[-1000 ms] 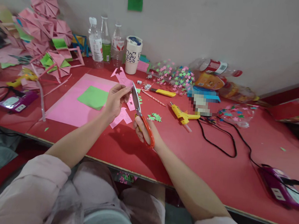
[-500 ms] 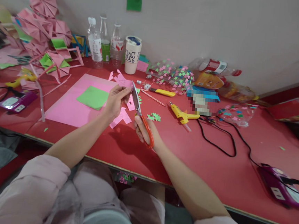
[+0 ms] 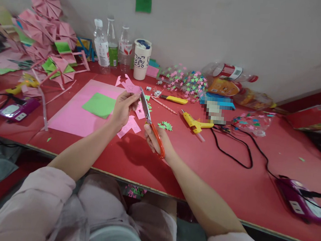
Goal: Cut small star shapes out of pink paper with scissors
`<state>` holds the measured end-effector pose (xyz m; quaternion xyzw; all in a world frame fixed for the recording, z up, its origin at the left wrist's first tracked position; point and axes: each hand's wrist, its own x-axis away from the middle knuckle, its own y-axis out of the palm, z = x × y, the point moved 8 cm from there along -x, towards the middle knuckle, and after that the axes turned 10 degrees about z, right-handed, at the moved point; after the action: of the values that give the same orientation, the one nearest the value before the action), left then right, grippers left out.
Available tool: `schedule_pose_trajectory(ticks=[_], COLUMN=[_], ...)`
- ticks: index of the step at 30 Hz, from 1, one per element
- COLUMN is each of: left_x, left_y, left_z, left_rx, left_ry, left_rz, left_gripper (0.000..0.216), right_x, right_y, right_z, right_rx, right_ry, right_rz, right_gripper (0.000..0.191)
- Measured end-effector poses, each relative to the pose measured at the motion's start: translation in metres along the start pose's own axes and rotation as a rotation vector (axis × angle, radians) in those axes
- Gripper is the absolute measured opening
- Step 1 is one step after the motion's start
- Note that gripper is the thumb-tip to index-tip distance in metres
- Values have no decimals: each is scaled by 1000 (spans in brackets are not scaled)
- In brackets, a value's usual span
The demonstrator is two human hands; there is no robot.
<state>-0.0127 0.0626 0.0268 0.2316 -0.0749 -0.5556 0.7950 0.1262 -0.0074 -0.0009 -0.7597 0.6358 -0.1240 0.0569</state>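
Note:
My left hand (image 3: 124,108) pinches a piece of pink paper (image 3: 131,87) with cut-out edges, held above the table. My right hand (image 3: 159,137) is closed round the red handles of a pair of scissors (image 3: 156,137). The scissor blades point up and away, their tips beside my left fingertips at the paper. Whether the blades bite into the paper is too small to tell. Below my hands lie pink paper scraps (image 3: 130,127), and a small heap of green paper stars (image 3: 165,126) is to the right. A green sheet (image 3: 99,105) rests on a larger pink sheet (image 3: 70,118).
A yellow glue gun (image 3: 195,123) with a black cord and a yellow cutter knife (image 3: 176,99) lie to the right. Bottles (image 3: 101,49) and a white cup (image 3: 141,60) stand by the wall. Folded pink paper models (image 3: 43,27) fill the left. A purple power strip (image 3: 301,200) sits far right.
Hardly anything differs. My hands, the scissors and the pink paper stay almost in place, and the whole view has shifted very slightly.

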Motion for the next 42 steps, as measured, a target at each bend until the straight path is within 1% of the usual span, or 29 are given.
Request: schedule_pose_trajectory(ticks=[10,16,18,22,24,30,33,37,42], left_x=[-2,-10,-10,-4,-3,-9,-11,-12,-12], left_y=[-5,-14,-12,4,7,-5,-9,-9,-7], left_z=[9,10,5,-9,-12,0,4,8,13], left_rx=[-36,-19,20,72,74,92,74,-4,-98], left_ry=[49,41,-1,-156,-177,-49,-4,57,126], left_rz=[17,94,70,-86,-113,-5,32,40,25], left_gripper=[21,18,18,23,22,19,19,20,22], right_x=[-1,-4,-5,-8,-9,-9,-9,-6,-2], right_y=[-2,-2,-3,-6,-7,-6,-4,-2,-1], right_z=[-2,5,6,8,9,9,11,12,4], right_rx=[44,53,54,39,48,162,186,161,147], right_ry=[-18,30,24,9,8,-34,-20,37,11], right_rz=[8,7,25,75,80,64,41,-19,-65], right_gripper=[50,47,47,47,47,49,49,47,46])
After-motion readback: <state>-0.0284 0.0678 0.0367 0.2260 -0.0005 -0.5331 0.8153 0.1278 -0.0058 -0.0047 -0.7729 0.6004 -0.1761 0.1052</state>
